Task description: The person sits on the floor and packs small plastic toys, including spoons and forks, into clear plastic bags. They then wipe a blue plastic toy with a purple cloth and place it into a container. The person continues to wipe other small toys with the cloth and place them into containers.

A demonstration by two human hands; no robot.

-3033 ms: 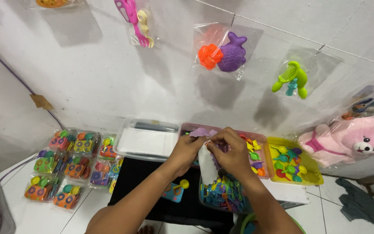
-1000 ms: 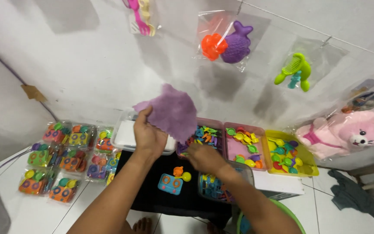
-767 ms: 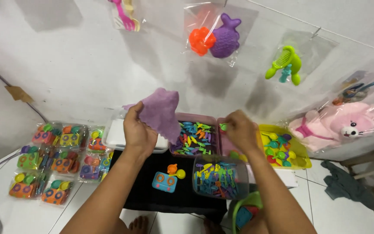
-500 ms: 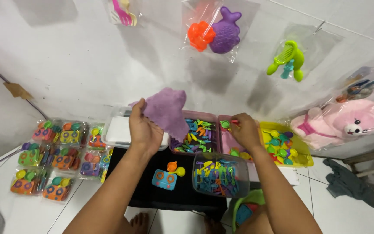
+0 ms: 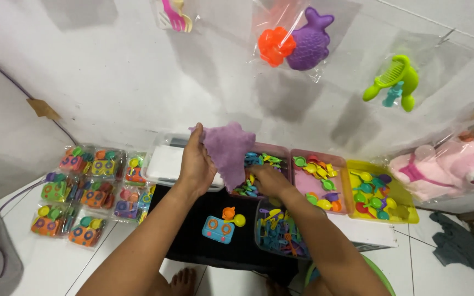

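The purple cloth (image 5: 227, 149) stays lifted in the left hand (image 5: 197, 164), fingers closed around it, above the pink tray (image 5: 281, 151). The right hand (image 5: 266, 180) has now dipped into the tray's small toys (image 5: 254, 160); its grip I cannot tell.

One view only, from the camera on my head. It looks steeply down and forward over my forearms, close to the work. My left hand (image 5: 196, 164) and right hand (image 5: 267, 181) sit near centre frame. The white wall (image 5: 111, 71) fills the far upper half; the tiled floor (image 5: 72, 263) runs along the near edge.
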